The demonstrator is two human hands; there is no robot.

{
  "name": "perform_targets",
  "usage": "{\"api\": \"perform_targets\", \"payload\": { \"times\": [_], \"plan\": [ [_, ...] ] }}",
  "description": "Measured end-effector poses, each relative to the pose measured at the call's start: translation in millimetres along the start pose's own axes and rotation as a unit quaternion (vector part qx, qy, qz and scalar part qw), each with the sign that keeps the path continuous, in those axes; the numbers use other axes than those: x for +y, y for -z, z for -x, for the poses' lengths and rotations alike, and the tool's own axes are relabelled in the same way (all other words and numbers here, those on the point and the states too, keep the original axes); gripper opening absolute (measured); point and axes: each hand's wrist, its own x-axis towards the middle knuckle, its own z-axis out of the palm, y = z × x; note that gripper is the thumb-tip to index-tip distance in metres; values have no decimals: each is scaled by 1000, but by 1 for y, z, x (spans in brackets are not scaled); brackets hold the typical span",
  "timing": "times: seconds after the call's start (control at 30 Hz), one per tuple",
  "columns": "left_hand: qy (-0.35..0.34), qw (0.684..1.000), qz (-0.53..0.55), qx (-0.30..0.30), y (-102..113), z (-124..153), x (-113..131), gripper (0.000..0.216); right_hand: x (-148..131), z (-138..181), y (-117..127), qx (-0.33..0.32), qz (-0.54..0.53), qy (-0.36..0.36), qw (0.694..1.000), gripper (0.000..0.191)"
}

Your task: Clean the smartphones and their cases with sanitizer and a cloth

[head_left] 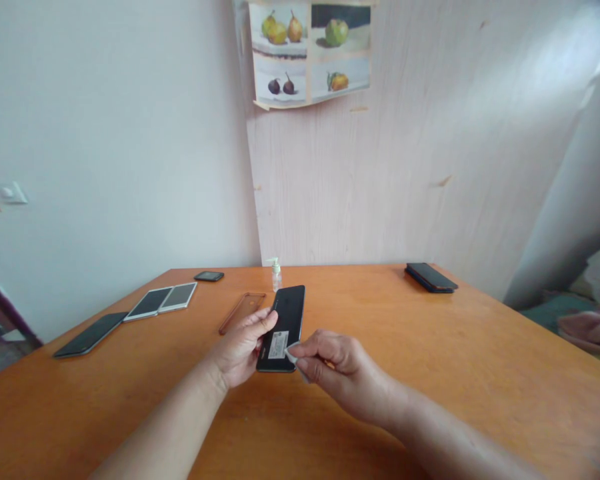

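Note:
My left hand (pixel 243 343) is closed around the left edge of a black smartphone (pixel 291 310), its back facing me and tilted up above the table. A white printed label (pixel 279 345) sits on the lower part of that back. Between thumb and fingers, my right hand (pixel 340 370) pinches a small white wipe (pixel 293 353), which touches the phone by the label's lower right corner. Behind the left hand lies a clear, reddish-edged phone case (pixel 243 312). A small clear pump bottle (pixel 276 275) stands upright just beyond the phone.
On the orange-brown wooden table (pixel 430 393), a dark phone (pixel 91 335), two white-framed phones (pixel 153 302) and a small dark phone (pixel 209 275) lie at left. A dark phone in a folding case (pixel 431 277) rests at back right. Fruit pictures (pixel 310 57) hang on the wall.

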Motion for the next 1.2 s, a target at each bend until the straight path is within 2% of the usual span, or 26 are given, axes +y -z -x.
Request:
{"api": "perform_targets", "payload": {
  "times": [0.1, 0.2, 0.3, 0.37, 0.53, 0.6, 0.67, 0.77, 0.87, 0.93, 1.07, 1.2],
  "plan": [
    [31, 999, -1, -37, 1, 3, 0, 35, 2, -1, 3, 12, -13, -3, 1000, 21],
    [64, 994, 3, -91, -6, 10, 0, 36, 17, -6, 15, 103, -42, -33, 993, 22],
    [62, 992, 6, -107, -12, 13, -1, 38, 28, -10, 22, 182, -62, -57, 980, 22],
    [50, 994, 6, -97, -13, 11, -1, 38, 28, -9, 20, 172, -55, -57, 982, 21],
    [5, 1000, -1, -16, -3, 2, 0, 37, 7, 1, 1, 11, -18, -21, 1000, 19],
    [-3, 1000, -4, 3, 0, 1, 1, 37, 2, 3, -4, -20, -19, -14, 1000, 19],
    [12, 1000, -7, -13, 0, 3, 1, 36, 3, 2, -3, -11, -33, -32, 999, 19],
    [47, 996, -6, -71, -5, 8, 1, 36, 15, -4, 5, 63, -81, -90, 991, 21],
    [53, 994, 0, -94, -11, 11, 1, 38, 28, -11, 19, 158, -175, -146, 961, 20],
    [44, 996, 1, -82, -12, 11, 2, 38, 31, -14, 29, 201, -274, -167, 926, 18],
    [24, 999, 6, -36, -7, 8, 3, 35, 27, -17, 41, 209, -443, -195, 850, 15],
    [18, 1000, 14, -14, -2, 7, 3, 33, 20, -17, 40, 209, -491, -229, 814, 14]
  ]
}}
